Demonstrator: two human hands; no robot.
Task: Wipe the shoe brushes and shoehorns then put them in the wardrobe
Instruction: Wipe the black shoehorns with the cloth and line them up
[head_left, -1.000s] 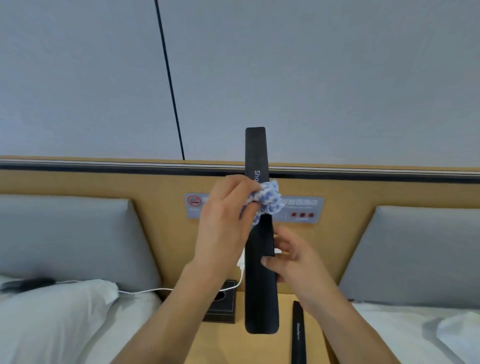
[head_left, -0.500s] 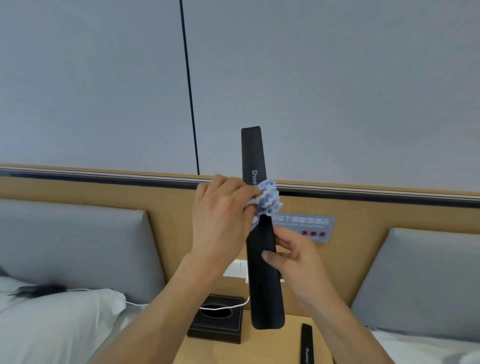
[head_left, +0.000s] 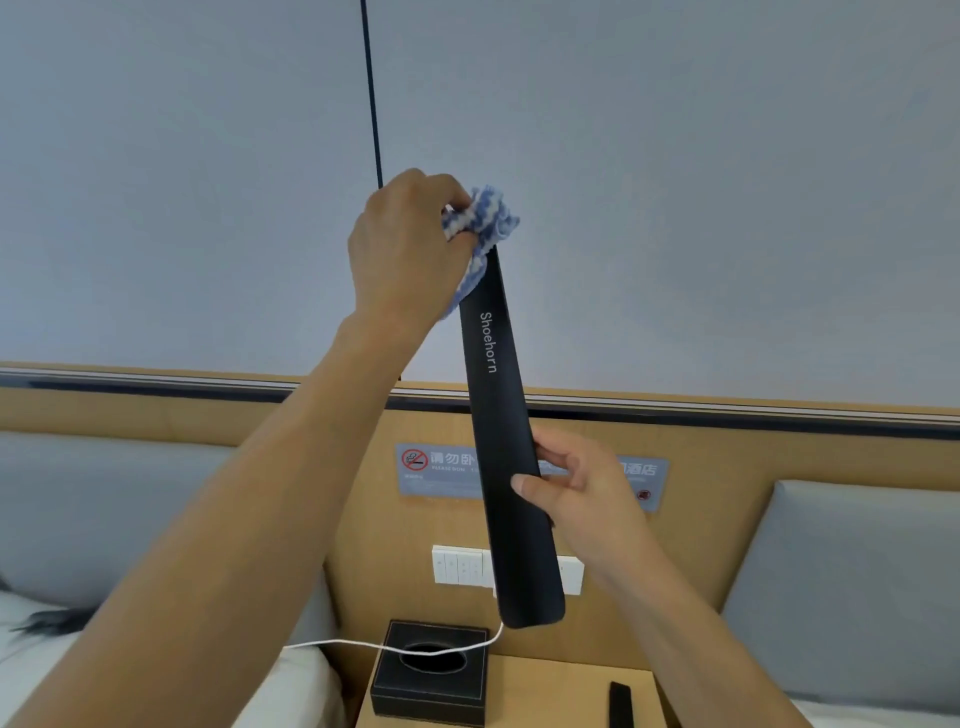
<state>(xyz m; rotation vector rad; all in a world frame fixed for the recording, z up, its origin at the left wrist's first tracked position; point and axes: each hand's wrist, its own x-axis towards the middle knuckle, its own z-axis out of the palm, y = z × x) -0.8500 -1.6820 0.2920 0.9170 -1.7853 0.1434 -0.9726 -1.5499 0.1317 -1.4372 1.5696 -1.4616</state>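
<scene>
— Hands first: what are they doing?

— Left hand (head_left: 410, 244) is raised high, fingers curled round a bunched blue-and-white cloth (head_left: 485, 218) that is wrapped over the top end of a long black shoehorn (head_left: 511, 457). Right hand (head_left: 582, 483) sits lower, thumb on the front face and fingers curled behind, pinching the shoehorn at about its middle.

— How does the shoehorn stand?

— Nearly upright in the air, top leaning a little left, its broad rounded end at the bottom, above the bedside table (head_left: 550, 691). White lettering down the upper part reads "Shoehorn".

— Take me through the rest, biggest first.

— A pale grey wall (head_left: 675, 182) fills the upper half, with a thin dark vertical line (head_left: 371, 104) in it. Below runs a wooden headboard (head_left: 727, 447), with grey padded cushions (head_left: 93, 504) at far left and right. White bedding (head_left: 306, 686) lies at lower left.

— Any other writing?

— A blue-grey sign (head_left: 441, 470) on the headboard, partly behind the shoehorn, shows a red no-smoking symbol, Chinese characters and "PLEASE DON"; the smaller print is too blurred to read.

— And the small things?

— A white switch panel (head_left: 460, 564) below the sign, a black tissue box (head_left: 431, 675) on the table with a white cable (head_left: 363, 646) crossing above it, and a second black shoehorn (head_left: 621, 704) on the table at the near right, only its end in view.
</scene>
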